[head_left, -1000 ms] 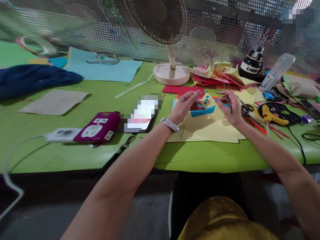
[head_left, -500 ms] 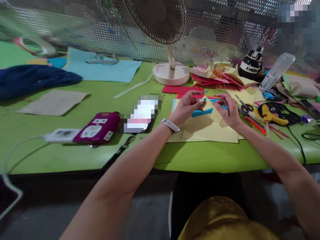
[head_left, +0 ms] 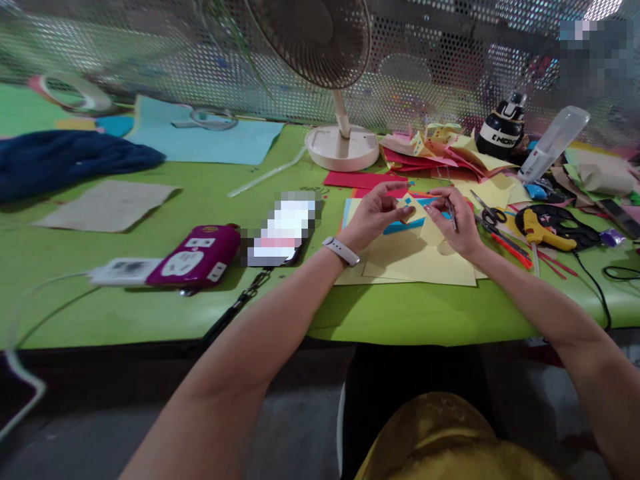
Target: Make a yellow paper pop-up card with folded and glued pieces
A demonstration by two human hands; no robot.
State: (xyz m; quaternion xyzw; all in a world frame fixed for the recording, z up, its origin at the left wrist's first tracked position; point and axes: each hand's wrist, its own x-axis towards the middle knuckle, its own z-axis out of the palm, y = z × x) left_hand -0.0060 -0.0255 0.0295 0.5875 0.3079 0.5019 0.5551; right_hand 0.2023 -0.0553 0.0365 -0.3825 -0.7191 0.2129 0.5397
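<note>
Between the thumb and fingers of my left hand (head_left: 377,210) is a small yellow paper piece (head_left: 415,209) with a small blue square on it. My right hand (head_left: 457,223) is just to the right of it, thumb and fingertips pinched close to the paper's edge. A slim metal tool that looks like tweezers (head_left: 453,215) is tucked in the right hand's fingers, pointing down. Whether the right fingertips also touch the yellow piece, I cannot tell. Below both hands lie yellow paper sheets (head_left: 420,262) and a blue paper strip (head_left: 400,227).
Scissors (head_left: 493,212) and a yellow-handled glue gun (head_left: 547,233) lie to the right. Behind are paper scraps (head_left: 450,157), a black bottle (head_left: 501,130) and a fan (head_left: 343,143). A lit phone (head_left: 285,230) and a purple power bank (head_left: 197,257) lie left.
The small yellow piece has turned slightly, and its blue square shows more plainly. Both hands stay almost in place.
</note>
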